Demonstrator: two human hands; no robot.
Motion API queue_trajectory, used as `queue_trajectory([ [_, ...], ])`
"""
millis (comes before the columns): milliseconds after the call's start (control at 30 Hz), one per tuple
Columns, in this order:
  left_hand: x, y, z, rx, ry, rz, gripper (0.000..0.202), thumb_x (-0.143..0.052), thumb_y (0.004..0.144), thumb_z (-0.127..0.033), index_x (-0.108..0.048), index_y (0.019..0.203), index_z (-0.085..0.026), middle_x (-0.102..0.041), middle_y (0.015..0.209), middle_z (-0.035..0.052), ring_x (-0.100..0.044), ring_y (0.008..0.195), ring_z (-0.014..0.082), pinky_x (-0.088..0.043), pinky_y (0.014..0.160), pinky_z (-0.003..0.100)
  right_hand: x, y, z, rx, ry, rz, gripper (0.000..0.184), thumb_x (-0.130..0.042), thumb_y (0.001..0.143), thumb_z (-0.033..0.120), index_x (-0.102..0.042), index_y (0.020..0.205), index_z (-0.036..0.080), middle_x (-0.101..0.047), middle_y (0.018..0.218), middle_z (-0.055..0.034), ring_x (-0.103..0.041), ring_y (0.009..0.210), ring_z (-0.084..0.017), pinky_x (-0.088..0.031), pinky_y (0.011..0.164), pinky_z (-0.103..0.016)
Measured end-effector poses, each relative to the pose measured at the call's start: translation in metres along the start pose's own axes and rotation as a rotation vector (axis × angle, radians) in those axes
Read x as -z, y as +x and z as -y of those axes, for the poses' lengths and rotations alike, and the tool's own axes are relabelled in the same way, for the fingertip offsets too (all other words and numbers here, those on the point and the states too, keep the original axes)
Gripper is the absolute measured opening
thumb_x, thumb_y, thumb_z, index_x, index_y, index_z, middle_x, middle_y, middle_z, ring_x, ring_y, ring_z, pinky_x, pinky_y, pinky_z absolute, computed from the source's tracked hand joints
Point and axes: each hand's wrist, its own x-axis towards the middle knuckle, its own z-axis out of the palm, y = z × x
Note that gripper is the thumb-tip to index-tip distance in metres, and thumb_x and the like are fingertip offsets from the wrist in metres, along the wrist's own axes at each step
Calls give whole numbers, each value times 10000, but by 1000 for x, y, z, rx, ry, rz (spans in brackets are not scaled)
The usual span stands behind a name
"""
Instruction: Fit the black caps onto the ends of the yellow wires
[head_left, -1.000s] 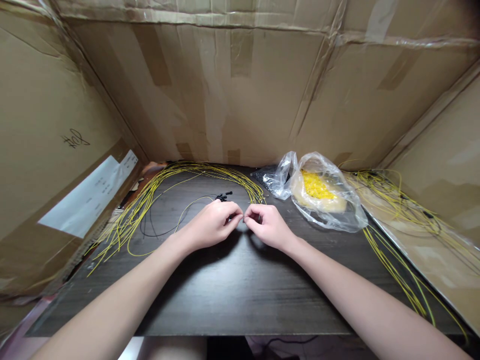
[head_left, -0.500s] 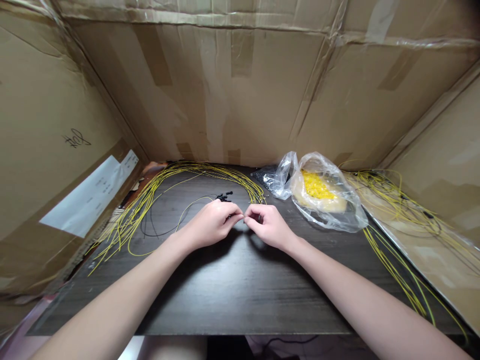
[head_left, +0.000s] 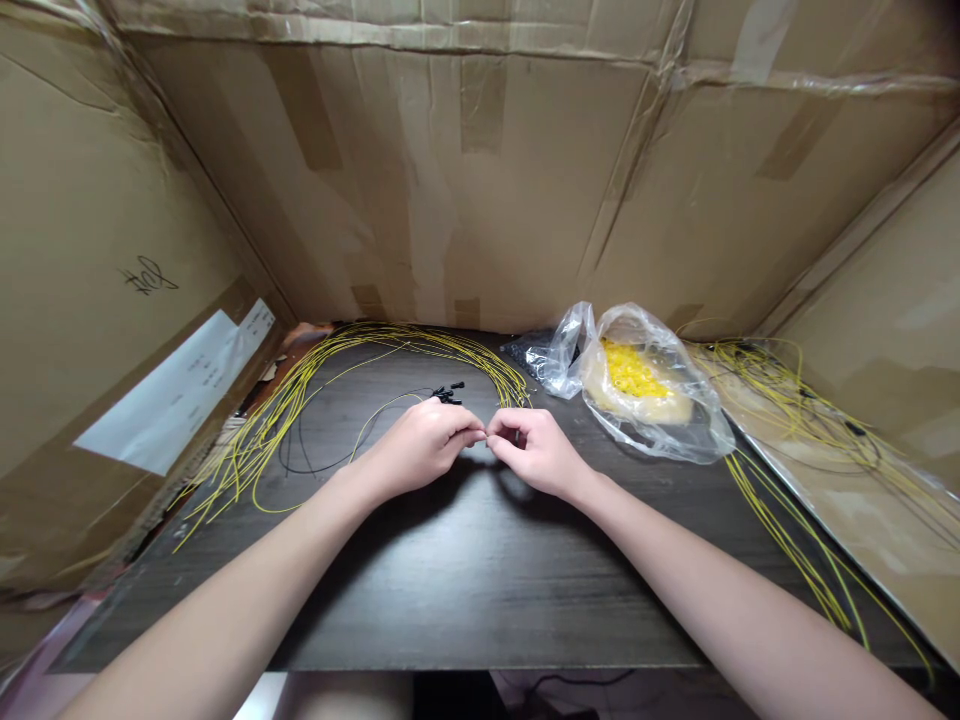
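Holds the left hand [head_left: 427,440] and the right hand [head_left: 538,452] tip to tip, touching or nearly so, above the middle of the dark surface [head_left: 487,590]. Pinches thumb and forefinger together on both sides, probably on something tiny at the meeting point; cannot tell what from this angle. Has narrowed the gap between left thumb and forefinger over the last second, while keeping the right ones in the same rounded loop at the same spot. Suggests, by so slight a change, fine fingertip work in one place, with no reaching or carrying under way.

Just beyond the left hand, shows a cluster of black plugs [head_left: 447,394], partly tucked behind the knuckles, and a thin dark wire [head_left: 307,471] looping out to the left. Past both hands, shows a wide arc of yellow wires [head_left: 375,334], with the right end lying just beyond the right hand. Farther right, has a clear bag [head_left: 709,432] with yellow pieces [head_left: 634,370] inside, touching a smaller bag [head_left: 574,362] of dark pieces [head_left: 534,350].

Hides the pinched spot almost wholly behind thumbs and fingers. Covers part of a loose yellow wire [head_left: 277,511] with the left forearm, so cannot be traced to either hand. Loses both forearms at the lower edge. Leaves the dark pieces too small under the plastic to make out
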Motion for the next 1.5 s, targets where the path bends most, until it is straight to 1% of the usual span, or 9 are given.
queue_trajectory([
  [333, 1, 0, -2, 14, -4, 3, 160, -575, 938, -219, -734, 933, -205, -776, 891, 7, -692, 774, 182, -428, 743, 313, -2, 0, -1, 30, -66, -25, 125, -564, 794, 125, -591, 677, 159, -572, 632, 27, -487, 575, -90, -358, 557, -210],
  [433, 7, 1, -7, 61, -84, 4, 192, -582, 930, -250, -717, 1060, -211, -773, 909, 14, -694, 787, 183, -454, 767, 315, -3, 0, -1, 42, -81, -57, 125, -569, 780, 117, -582, 663, 160, -563, 622, 28, -478, 568, -90, -360, 566, -215],
  [567, 14, 2, -14, 97, -252, 45, 354, -577, 891, -188, -643, 1237, -234, -729, 1126, 29, -673, 822, 156, -485, 776, 286, -2, 0, -1, 89, -103, -69, 120, -573, 771, 109, -569, 664, 163, -569, 641, 20, -478, 577, -95, -365, 580, -224],
  [633, 16, 2, -16, 101, -278, 86, 355, -571, 868, -157, -658, 1205, -228, -725, 1115, 24, -656, 810, 150, -479, 774, 278, -1, -1, -1, 126, -118, -56, 103, -577, 768, 106, -574, 683, 165, -578, 665, 14, -488, 597, -102, -370, 592, -229],
  [767, 15, 3, -17, 142, -266, 176, 205, -563, 838, -146, -709, 978, -181, -731, 875, 11, -630, 740, 149, -448, 705, 257, 0, -3, 1, 200, -142, -3, 81, -573, 775, 100, -589, 732, 167, -570, 685, 10, -494, 617, -108, -378, 609, -235],
  [867, 15, 3, -17, 147, -247, 199, 127, -569, 820, -154, -686, 869, -169, -702, 777, 4, -606, 680, 140, -424, 664, 251, 1, -5, 3, 235, -154, 34, 81, -564, 788, 101, -585, 743, 165, -552, 685, 11, -488, 617, -106, -378, 611, -234],
  [1067, 15, 1, -17, 105, -162, 176, 64, -587, 809, -187, -650, 809, -173, -669, 712, -3, -583, 640, 140, -401, 641, 260, 1, -4, 4, 219, -131, 50, 82, -575, 761, 90, -577, 726, 165, -544, 660, 19, -474, 599, -103, -362, 592, -230],
  [1267, 15, -1, -15, 83, -135, 146, 84, -590, 825, -207, -672, 823, -185, -698, 739, 11, -626, 676, 162, -430, 676, 281, 2, -4, 5, 146, -100, 76, 94, -573, 757, 101, -576, 703, 177, -556, 655, 18, -480, 600, -110, -368, 594, -233],
  [1500, 15, 0, -17, 46, -190, 36, 295, -590, 849, -165, -652, 1135, -207, -740, 892, 7, -667, 746, 158, -473, 731, 289, 1, -1, 4, 42, -4, 28, 126, -561, 763, 105, -586, 654, 164, -562, 628, 20, -466, 565, -94, -368, 568, -218],
])
